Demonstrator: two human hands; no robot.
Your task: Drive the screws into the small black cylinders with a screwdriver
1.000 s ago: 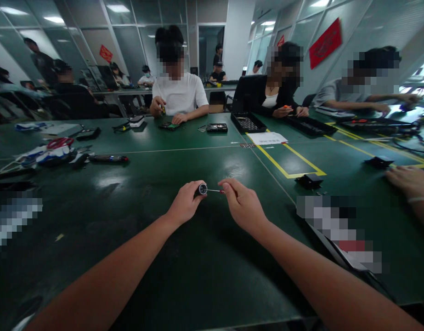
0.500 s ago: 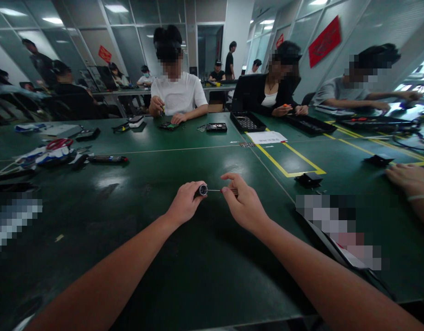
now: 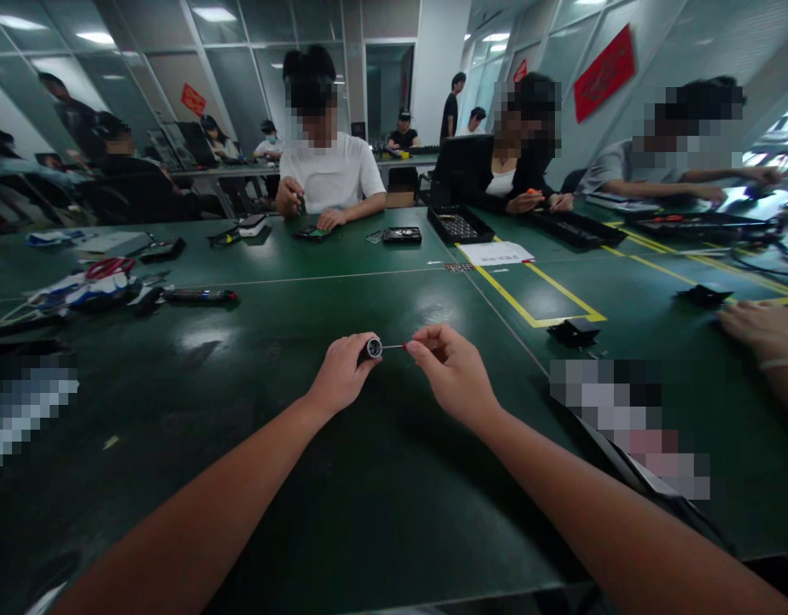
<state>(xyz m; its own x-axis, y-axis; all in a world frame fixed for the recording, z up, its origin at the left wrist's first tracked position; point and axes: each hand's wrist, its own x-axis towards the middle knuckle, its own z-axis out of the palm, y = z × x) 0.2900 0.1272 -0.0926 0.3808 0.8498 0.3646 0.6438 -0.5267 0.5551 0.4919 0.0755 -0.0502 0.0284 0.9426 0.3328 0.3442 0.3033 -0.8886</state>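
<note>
My left hand (image 3: 341, 373) is closed around a small dark cylindrical part (image 3: 374, 348), its round, silver-rimmed end facing me. From the right, the thin metal shaft of a screwdriver (image 3: 394, 346) reaches the side of this part. My right hand (image 3: 456, 373) pinches the screwdriver by its reddish handle, most of which is hidden behind the fingers. Both hands are raised over the green table (image 3: 368, 512). Whether the screwdriver tip sits in a screw is too small to tell.
To the left lie a dark pen-like tool (image 3: 200, 295) and a heap of cables and bags (image 3: 102, 280). A black bracket-like part (image 3: 574, 332) stands right of my hands, near yellow tape (image 3: 528, 321). At the right edge rests another person's hand (image 3: 758, 331). Co-workers sit opposite with black trays (image 3: 461, 226).
The fingers of my right hand have curled in around the screwdriver handle; the index finger was stretched out before. My left hand and the cylindrical part have shifted only slightly.
</note>
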